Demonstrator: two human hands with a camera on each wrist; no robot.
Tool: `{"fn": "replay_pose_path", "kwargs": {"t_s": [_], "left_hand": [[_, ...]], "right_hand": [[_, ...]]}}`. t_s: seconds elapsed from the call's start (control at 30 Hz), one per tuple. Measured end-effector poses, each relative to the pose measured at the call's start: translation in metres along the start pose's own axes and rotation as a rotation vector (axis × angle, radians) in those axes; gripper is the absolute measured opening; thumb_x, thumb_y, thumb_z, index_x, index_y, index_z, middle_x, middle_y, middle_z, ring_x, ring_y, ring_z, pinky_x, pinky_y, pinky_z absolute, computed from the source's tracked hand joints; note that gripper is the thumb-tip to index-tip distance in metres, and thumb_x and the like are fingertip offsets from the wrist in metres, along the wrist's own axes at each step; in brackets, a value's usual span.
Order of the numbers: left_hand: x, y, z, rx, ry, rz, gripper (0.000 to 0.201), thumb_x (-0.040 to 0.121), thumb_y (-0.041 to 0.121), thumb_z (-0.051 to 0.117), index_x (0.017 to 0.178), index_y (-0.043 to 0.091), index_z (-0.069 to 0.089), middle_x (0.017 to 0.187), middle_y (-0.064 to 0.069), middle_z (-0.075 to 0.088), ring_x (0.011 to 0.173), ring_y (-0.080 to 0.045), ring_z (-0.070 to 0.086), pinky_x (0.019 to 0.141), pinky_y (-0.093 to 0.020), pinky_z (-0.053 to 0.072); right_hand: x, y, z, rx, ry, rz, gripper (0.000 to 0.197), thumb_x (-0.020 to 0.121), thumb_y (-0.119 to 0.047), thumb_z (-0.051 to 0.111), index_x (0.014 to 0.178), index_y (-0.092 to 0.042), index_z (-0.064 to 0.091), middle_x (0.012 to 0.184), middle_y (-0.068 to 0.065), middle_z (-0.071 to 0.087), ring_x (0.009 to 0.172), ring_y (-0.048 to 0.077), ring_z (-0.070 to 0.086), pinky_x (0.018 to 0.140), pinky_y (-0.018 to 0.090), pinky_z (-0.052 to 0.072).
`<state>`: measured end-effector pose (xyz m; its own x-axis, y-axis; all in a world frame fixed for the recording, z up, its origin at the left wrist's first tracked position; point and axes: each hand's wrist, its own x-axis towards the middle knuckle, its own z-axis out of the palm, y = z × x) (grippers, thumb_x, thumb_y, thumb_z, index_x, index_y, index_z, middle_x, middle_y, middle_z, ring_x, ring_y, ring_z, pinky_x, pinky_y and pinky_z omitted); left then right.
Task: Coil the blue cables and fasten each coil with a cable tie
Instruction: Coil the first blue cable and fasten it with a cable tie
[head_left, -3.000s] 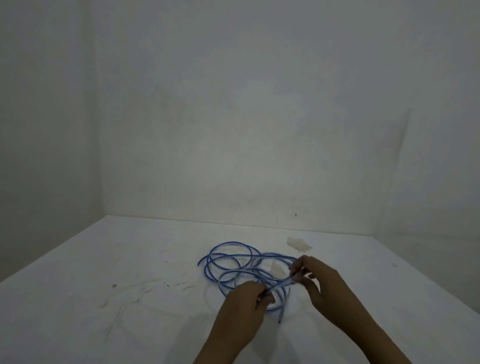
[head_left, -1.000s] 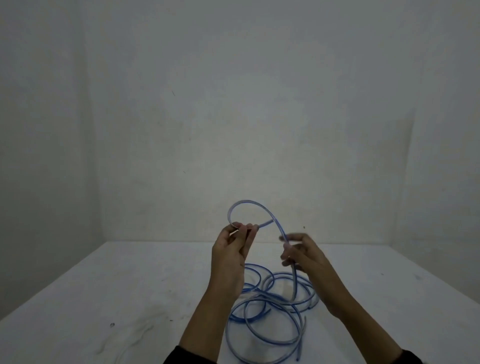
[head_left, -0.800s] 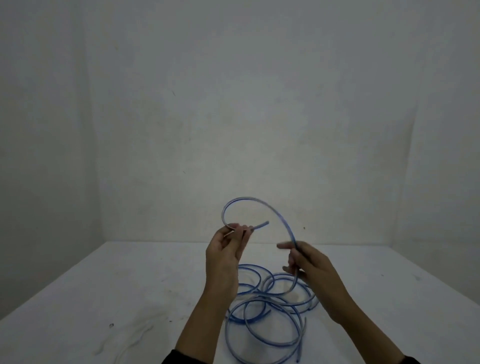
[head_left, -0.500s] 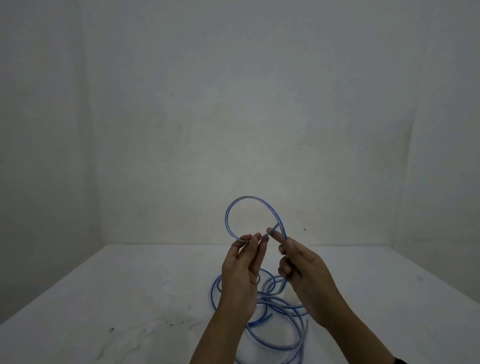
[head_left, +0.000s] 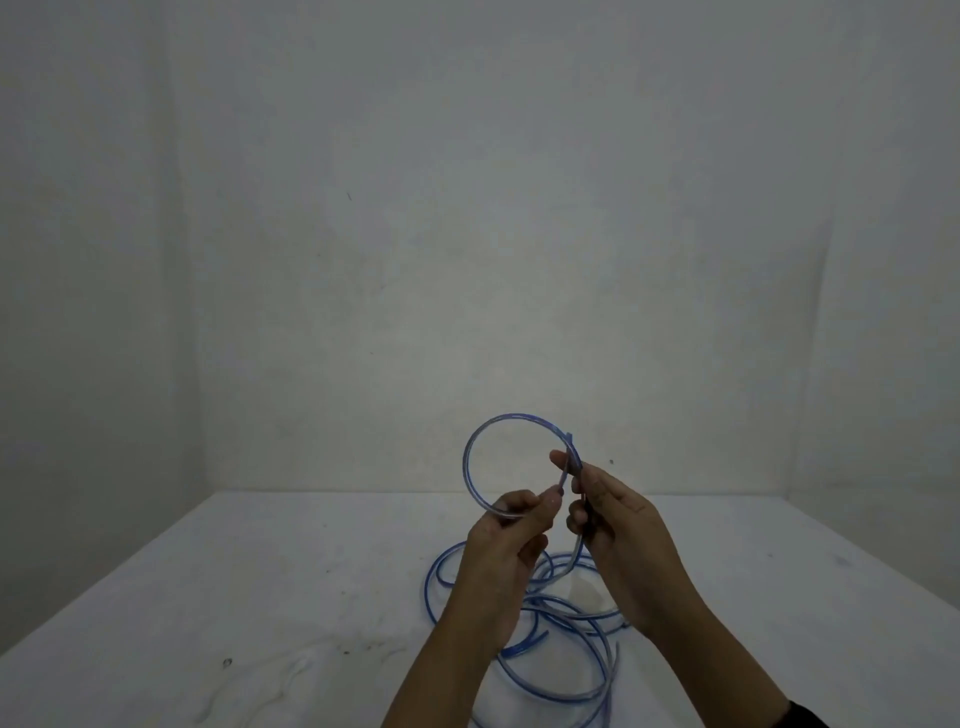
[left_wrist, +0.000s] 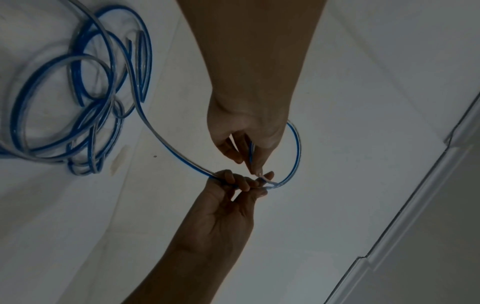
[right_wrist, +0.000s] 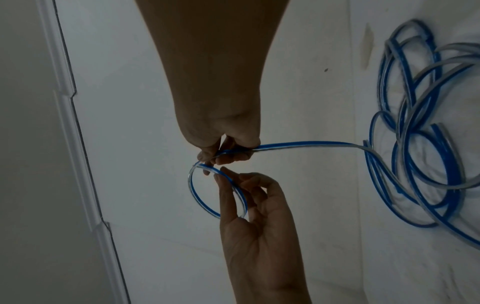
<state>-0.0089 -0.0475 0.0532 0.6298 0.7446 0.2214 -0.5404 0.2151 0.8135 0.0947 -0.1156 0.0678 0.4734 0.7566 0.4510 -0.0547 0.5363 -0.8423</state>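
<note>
Hands meet above the middle of the white tabletop (head_left: 260, 587), raised clear of it, with one round loop of the blue cable (head_left: 470, 462) standing upright between them. The left hand (head_left: 498, 561) has its grip pressed together on the bottom of that loop, thumb and curled fingers pinching the cable where the loop turns upward; in the left wrist view the same pinch shows a short pale tip of the cable poking out beside the fingertips (left_wrist: 255, 164). The right hand (head_left: 618, 540) pinches the cable where the loop closes, its fingers curled round the strand, which drops from under the palm toward the tabletop. From the right wrist view, the strand leaves the right hand's grip and runs level across to the heap. The two hands are just beside each other, their fingertips nearly touching.

The remaining length of the blue cable lies in loose, overlapping rings on the tabletop, below and behind the wrists, nearer the near edge than the far edge. A cut end of it rests on the surface among the rings. Pale walls (head_left: 467, 234) rise from the far and side edges of the tabletop.
</note>
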Motion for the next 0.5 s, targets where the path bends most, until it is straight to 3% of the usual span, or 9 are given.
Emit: {"fn": "replay_pose_path", "kwargs": {"t_s": [0.07, 0.13, 0.2, 0.27, 0.37, 0.43, 0.5], "left_hand": [[-0.001, 0.000, 0.000, 0.082, 0.036, -0.009, 0.036, 0.073, 0.023, 0.074, 0.104, 0.016, 0.057, 0.093, 0.002, 0.067, 0.089, -0.014, 0.061, 0.079, -0.025, 0.047], [-0.001, 0.001, -0.002, 0.162, 0.151, 0.051, 0.052, 0.078, 0.028, 0.071, 0.121, 0.019, 0.043, 0.107, 0.001, 0.062, 0.098, -0.012, 0.060, 0.084, -0.027, 0.046], [0.000, 0.007, -0.007, 0.277, 0.286, 0.197, 0.059, 0.075, 0.040, 0.068, 0.122, 0.023, 0.037, 0.116, 0.001, 0.054, 0.107, -0.015, 0.054, 0.086, -0.027, 0.041], [0.000, 0.015, -0.015, 0.456, 0.340, 0.391, 0.057, 0.071, 0.052, 0.063, 0.117, 0.026, 0.043, 0.118, 0.007, 0.050, 0.113, -0.013, 0.046, 0.087, -0.023, 0.039], [0.005, 0.031, -0.020, 0.742, 0.203, 0.492, 0.047, 0.073, 0.059, 0.054, 0.108, 0.028, 0.055, 0.112, 0.016, 0.055, 0.107, -0.002, 0.048, 0.084, -0.014, 0.036], [0.007, 0.040, -0.019, 0.849, -0.010, 0.367, 0.043, 0.079, 0.059, 0.050, 0.099, 0.024, 0.062, 0.099, 0.011, 0.066, 0.092, -0.002, 0.058, 0.075, -0.012, 0.038], [0.008, 0.043, -0.018, 0.885, -0.139, 0.239, 0.037, 0.089, 0.051, 0.048, 0.094, 0.018, 0.064, 0.085, 0.005, 0.070, 0.071, -0.006, 0.062, 0.065, -0.015, 0.043]], "right_hand": [[0.002, 0.001, -0.002, -0.012, 0.024, -0.001, 0.033, 0.088, -0.027, 0.053, 0.108, -0.008, 0.072, 0.074, 0.000, 0.057, 0.060, 0.010, 0.045, 0.063, 0.024, 0.043], [0.005, 0.003, -0.007, -0.071, 0.032, -0.011, 0.029, 0.090, -0.026, 0.052, 0.100, -0.008, 0.073, 0.072, 0.000, 0.056, 0.060, 0.010, 0.043, 0.064, 0.024, 0.040], [0.009, 0.002, -0.014, -0.201, -0.017, -0.016, 0.028, 0.096, -0.023, 0.047, 0.096, -0.006, 0.070, 0.069, -0.008, 0.060, 0.061, 0.010, 0.045, 0.061, 0.021, 0.039], [0.011, 0.000, -0.018, -0.346, -0.094, -0.002, 0.030, 0.100, -0.022, 0.042, 0.093, -0.005, 0.065, 0.073, -0.010, 0.068, 0.065, 0.010, 0.054, 0.060, 0.019, 0.043], [0.012, -0.003, -0.017, -0.494, -0.228, 0.038, 0.031, 0.102, -0.023, 0.039, 0.085, -0.008, 0.059, 0.070, -0.005, 0.064, 0.064, 0.010, 0.056, 0.067, 0.024, 0.045], [0.013, -0.003, -0.013, -0.553, -0.286, 0.043, 0.030, 0.101, -0.023, 0.041, 0.080, -0.011, 0.059, 0.063, -0.005, 0.053, 0.058, 0.006, 0.049, 0.063, 0.019, 0.042], [0.016, -0.001, -0.009, -0.600, -0.293, 0.027, 0.030, 0.101, -0.021, 0.043, 0.078, -0.013, 0.061, 0.061, -0.005, 0.049, 0.055, 0.004, 0.044, 0.058, 0.015, 0.038]]}}
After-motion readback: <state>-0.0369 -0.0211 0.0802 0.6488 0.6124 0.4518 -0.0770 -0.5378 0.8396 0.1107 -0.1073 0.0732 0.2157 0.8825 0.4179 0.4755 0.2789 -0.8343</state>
